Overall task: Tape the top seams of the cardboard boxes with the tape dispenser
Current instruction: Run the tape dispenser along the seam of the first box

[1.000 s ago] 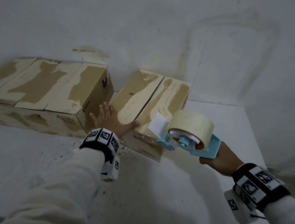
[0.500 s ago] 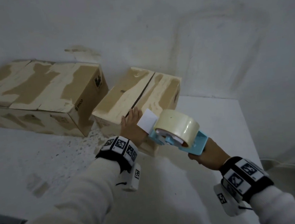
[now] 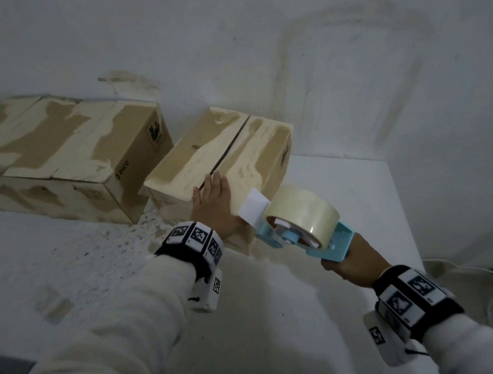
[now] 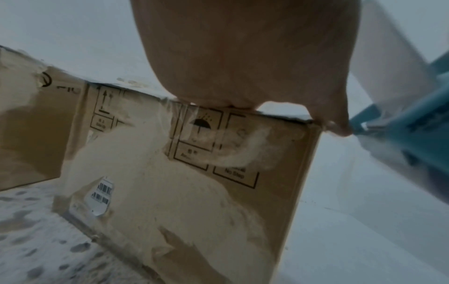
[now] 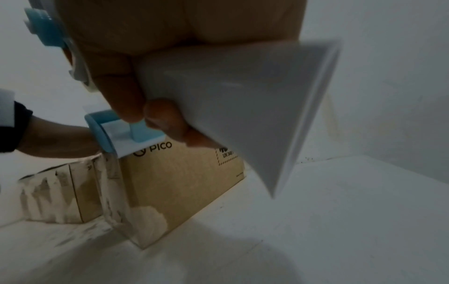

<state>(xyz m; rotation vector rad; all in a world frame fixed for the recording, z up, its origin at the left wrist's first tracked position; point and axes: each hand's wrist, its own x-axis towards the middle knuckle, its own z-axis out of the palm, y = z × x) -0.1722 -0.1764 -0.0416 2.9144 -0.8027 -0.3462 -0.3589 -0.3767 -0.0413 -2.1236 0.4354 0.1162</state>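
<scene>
A small cardboard box [image 3: 235, 154] stands on the white table [image 3: 285, 320], a dark seam [image 3: 229, 152] running down its top. My left hand [image 3: 214, 196] lies flat on the near end of that top, fingers straight, heel of the palm [image 4: 243, 57] over the front edge of the small box [image 4: 170, 182]. My right hand [image 3: 352, 264] grips the handle of a light-blue tape dispenser [image 3: 305, 226] carrying a beige roll. Its white front flap [image 3: 252, 207] sits at the box's near right corner. In the right wrist view my fingers [image 5: 126, 92] wrap the dispenser handle [image 5: 230, 107].
A larger cardboard box [image 3: 60, 155] marked PICO lies to the left, close beside the small one, against the white wall [image 3: 252, 32]. The table's right edge [image 3: 402, 215] runs near my right arm. Flecks of torn paper dot the tabletop left of the boxes.
My left hand slid from the box's left side onto its top near the seam. The dispenser moved forward to the box's near right corner.
</scene>
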